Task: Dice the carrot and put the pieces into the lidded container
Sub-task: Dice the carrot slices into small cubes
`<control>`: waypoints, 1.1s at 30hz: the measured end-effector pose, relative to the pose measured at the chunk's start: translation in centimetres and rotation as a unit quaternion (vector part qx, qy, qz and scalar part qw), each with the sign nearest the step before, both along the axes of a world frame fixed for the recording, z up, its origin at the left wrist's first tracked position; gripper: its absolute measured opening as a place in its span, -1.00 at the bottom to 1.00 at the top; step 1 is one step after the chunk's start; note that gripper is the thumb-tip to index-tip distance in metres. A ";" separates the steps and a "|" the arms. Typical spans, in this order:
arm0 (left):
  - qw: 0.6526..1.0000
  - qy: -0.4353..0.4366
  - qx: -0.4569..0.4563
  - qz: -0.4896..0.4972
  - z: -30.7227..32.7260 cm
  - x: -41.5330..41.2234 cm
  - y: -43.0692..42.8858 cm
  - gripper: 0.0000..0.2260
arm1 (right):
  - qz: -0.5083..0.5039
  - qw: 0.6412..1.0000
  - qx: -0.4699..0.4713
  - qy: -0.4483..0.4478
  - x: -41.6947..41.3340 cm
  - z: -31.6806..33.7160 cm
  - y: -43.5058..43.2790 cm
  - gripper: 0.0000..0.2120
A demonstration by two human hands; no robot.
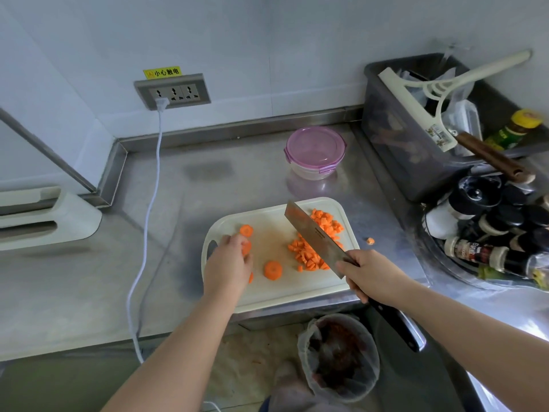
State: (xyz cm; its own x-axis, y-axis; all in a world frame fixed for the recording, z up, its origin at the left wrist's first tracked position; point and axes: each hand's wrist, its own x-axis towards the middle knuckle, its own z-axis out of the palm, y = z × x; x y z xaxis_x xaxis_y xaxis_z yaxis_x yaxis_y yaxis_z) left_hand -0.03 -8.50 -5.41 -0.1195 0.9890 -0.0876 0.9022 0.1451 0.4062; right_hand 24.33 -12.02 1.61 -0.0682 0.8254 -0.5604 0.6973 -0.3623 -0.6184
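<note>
Sitting shut, container (315, 150), dice (309, 255) on brd (273, 289)

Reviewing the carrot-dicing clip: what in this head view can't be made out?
Head view: the left hand covers some carrot slices; gripping or just touching, unclear.
Lidded container: its closed tinted lid hides the contents.
Cleaver in the right hand covers part of the diced carrot.
Bottle labels: too small.

Pale wall (267, 31), wall socket (173, 92), steel counter (74, 286), speckled floor (255, 352)
</note>
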 end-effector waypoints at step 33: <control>0.989 -0.071 -0.130 -0.005 -0.9 -6.0 5.4 -0.91 | -0.092 0.995 -0.003 0.037 -4.2 -0.2 -0.1 -0.76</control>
